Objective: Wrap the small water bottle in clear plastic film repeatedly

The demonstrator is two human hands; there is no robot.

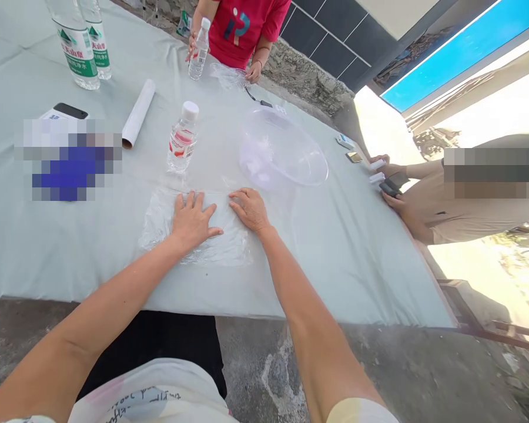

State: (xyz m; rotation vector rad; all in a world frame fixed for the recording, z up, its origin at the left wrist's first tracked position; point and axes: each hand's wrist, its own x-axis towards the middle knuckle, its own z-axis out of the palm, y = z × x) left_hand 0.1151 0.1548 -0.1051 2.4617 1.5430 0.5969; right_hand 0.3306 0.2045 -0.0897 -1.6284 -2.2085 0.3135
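Observation:
A sheet of clear plastic film (223, 249) lies crinkled on the cloth-covered table in front of me. My left hand (191, 222) rests flat on it with the fingers spread. At the film's right part, my right hand (250, 210) presses down with its fingers bent a little and apart, gripping nothing that I can see. Just beyond my left hand stands a small clear water bottle (183, 141) with a white cap and a red label. A transparent plastic basin (306, 158) sits beyond my right hand.
Left of the bottle lies a white roll (140, 114). Two large water bottles (77, 56) stand at the far left, near a phone (70, 110). Across the table, a person in a red shirt (247, 32) holds another bottle (199, 51). At right, a person's hands (394, 185) hold small devices.

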